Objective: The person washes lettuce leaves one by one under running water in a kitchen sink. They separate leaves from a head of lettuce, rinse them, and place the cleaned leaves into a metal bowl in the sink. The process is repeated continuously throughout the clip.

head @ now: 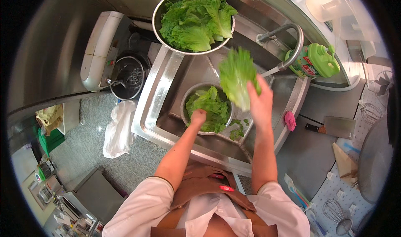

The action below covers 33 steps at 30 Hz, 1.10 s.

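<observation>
My right hand grips a green lettuce leaf, blurred by motion, over the stainless steel sink. Water runs from the curved faucet just behind that hand. In the sink stands a round metal bowl with lettuce leaves in it. My left hand reaches over this bowl at the leaves, fingers curled; whether it pinches a leaf cannot be told. A larger metal bowl, heaped with lettuce, rests at the sink's far edge. Small green scraps lie beside the lower bowl.
A pink cloth or scrubber sits on the sink's right rim. Behind it stands a green detergent jug. A cleaver lies or hangs at the right. On the left are a white machine, a metal pot and a white plastic bag.
</observation>
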{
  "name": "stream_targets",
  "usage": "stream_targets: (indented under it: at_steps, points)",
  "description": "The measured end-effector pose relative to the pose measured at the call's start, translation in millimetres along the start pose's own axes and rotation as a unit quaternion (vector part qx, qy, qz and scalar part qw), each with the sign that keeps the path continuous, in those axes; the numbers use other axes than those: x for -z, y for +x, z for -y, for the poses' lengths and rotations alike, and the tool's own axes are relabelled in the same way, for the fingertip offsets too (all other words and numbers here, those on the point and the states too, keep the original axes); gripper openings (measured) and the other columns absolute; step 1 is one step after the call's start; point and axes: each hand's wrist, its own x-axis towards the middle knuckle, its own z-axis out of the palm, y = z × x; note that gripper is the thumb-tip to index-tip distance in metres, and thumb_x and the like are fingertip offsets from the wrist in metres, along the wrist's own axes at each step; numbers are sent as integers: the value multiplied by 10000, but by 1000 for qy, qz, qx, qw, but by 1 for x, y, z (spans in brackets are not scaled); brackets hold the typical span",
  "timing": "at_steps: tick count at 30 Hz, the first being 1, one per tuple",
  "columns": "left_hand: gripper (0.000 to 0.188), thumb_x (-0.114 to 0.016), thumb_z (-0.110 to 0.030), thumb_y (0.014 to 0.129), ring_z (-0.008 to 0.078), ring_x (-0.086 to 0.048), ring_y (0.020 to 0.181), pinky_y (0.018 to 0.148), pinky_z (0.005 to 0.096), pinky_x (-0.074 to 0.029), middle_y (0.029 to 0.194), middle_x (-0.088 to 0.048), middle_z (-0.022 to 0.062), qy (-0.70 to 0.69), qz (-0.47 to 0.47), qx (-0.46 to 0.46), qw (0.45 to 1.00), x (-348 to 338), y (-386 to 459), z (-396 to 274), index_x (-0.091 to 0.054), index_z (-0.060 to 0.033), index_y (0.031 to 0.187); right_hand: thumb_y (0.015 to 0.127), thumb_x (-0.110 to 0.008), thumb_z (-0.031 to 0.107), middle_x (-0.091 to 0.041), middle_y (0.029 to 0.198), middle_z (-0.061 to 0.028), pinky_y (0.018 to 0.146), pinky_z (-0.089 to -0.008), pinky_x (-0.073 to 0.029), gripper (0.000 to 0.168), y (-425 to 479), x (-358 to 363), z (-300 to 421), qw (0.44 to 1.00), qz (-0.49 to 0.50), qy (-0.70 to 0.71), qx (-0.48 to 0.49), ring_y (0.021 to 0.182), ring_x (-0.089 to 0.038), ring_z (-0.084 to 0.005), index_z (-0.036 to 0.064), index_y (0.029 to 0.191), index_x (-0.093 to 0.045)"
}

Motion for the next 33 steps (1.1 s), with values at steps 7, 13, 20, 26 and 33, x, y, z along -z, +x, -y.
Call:
stream_targets:
  at_steps: [7,13,20,26,33]
  points:
    - [268,-564,-262,825,359,-636,884,772,435,-492,926,-678,172,78,27,-5,997,5,4,2,-701,-55,925,874,-576,88,-608,1096,-106,879,-281,-445,287,130,-79,45,933,-121,-181,287,968,-588,-182,-4,1146,-572]
    - [255,-586,-225,822,318,-655,822,724,419,-499,932,-687,158,5,-3,-16,1000,12,7,1,-697,-45,965,815,-543,70,-472,1264,-246,999,-409,-376,446,148,-106,-12,929,43,-184,318,1178,-454,-390,26,1255,-485]
    - [194,-558,-142,825,305,-658,796,708,403,-499,876,-684,162,-99,-15,29,994,21,4,2,-700,-49,920,888,-576,146,-641,1023,-124,810,-326,-477,207,46,-72,-114,999,18,-42,25,956,-613,-197,31,1058,-606]
    - [249,-509,-48,825,315,-580,897,790,395,-459,1014,-623,166,41,-149,-89,984,23,24,24,-621,-50,1048,879,-511,104,-584,1142,-225,918,-405,-439,338,-65,-92,-252,945,120,-227,-202,1070,-563,-358,-10,1197,-526]
    - [308,-524,-84,791,334,-538,1073,906,441,-430,1105,-612,143,293,-60,-297,907,22,-9,-19,-633,-86,1080,866,-542,156,-569,1156,-226,905,-463,-427,349,-16,-143,-281,978,18,-161,-135,1079,-529,-390,2,1179,-546]
